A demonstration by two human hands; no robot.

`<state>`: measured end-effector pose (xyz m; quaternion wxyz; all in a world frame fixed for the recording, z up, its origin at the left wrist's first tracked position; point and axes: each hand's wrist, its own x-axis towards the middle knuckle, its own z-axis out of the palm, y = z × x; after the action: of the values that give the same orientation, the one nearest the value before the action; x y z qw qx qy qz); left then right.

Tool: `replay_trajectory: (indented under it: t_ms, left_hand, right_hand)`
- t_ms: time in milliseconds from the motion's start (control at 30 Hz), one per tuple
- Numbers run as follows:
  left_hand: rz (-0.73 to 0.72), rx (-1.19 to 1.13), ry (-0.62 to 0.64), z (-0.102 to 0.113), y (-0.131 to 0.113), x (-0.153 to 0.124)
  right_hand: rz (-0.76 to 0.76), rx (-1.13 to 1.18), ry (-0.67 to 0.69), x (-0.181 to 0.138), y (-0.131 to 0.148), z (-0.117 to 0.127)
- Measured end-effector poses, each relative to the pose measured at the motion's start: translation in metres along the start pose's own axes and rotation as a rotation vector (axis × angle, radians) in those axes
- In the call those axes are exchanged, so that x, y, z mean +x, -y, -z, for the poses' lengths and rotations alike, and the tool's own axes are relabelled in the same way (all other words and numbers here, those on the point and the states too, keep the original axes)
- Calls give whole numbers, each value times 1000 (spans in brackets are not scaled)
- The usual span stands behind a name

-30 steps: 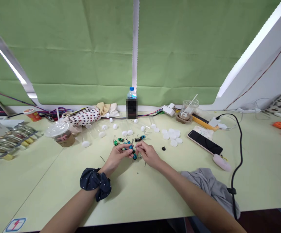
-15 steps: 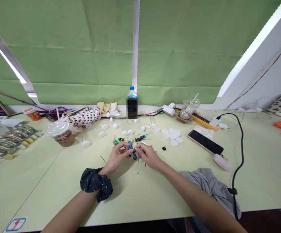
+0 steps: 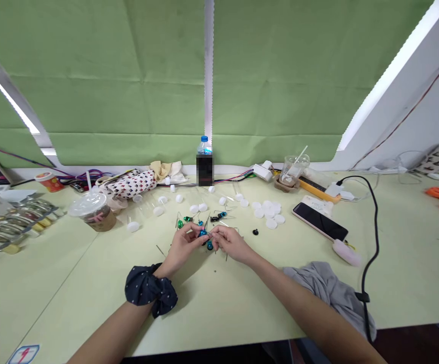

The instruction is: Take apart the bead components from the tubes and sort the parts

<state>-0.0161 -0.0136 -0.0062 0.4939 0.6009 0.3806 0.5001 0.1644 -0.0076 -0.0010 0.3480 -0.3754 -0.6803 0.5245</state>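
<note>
Between the fingertips of my left hand (image 3: 183,246) is a small shiny blue part (image 3: 203,233), pinched at its side. My right hand (image 3: 232,243) meets it from the right, its fingers closed on a thin metal rod (image 3: 210,233) that points at the blue part. Whether the rod sits in the part is too small to tell. Just under the fingers lies another blue part (image 3: 209,245). Behind the hands are green parts (image 3: 180,223), a black-and-blue part (image 3: 218,217) and several thin bent rods. A dark scrunchie (image 3: 149,288) wraps my left wrist.
White discs (image 3: 268,208) and a small black part (image 3: 256,232) lie to the right, near a phone (image 3: 320,221) and a grey cloth (image 3: 327,288). Clear white-capped tubes (image 3: 133,226), a lidded cup (image 3: 96,212) and a bottle (image 3: 205,164) stand or lie behind. A black cable (image 3: 377,227) crosses the right side.
The blue part has turned a little in my left fingers, and the rod shows less between the hands. Both hands stay in nearly the same place; the view has shifted slightly.
</note>
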Motion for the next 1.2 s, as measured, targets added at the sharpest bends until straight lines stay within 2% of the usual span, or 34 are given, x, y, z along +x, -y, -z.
replay_trajectory:
  t_ms: [167, 367, 467, 567, 700, 800, 1000, 1100, 1200]
  left_hand:
    - [-253, 333, -34, 5, 10, 1]
    - [-432, 571, -33, 9, 11, 0]
    - [-483, 619, -24, 8, 9, 0]
    - [-472, 637, -2, 6, 8, -1]
    - [-472, 656, 5, 3, 8, -2]
    - [-443, 666, 10, 1, 8, -4]
    - [-369, 667, -5, -3, 1, -6]
    - [-340, 653, -16, -6, 0, -6]
    - [-318, 636, -2, -7, -1, -6]
  right_hand:
    - [-159, 141, 50, 0, 1, 3]
    - [-232, 376, 186, -1, 4, 7]
    - [-248, 450, 212, -2, 3, 8]
    - [-231, 452, 189, -1, 0, 7]
    - [-226, 360, 130, 0, -2, 4]
    - [-193, 169, 35, 0, -4, 1]
    - [129, -370, -216, -4, -7, -5]
    - [154, -464, -277, -5, -5, -4]
    - [182, -461, -339, -3, -6, -1]
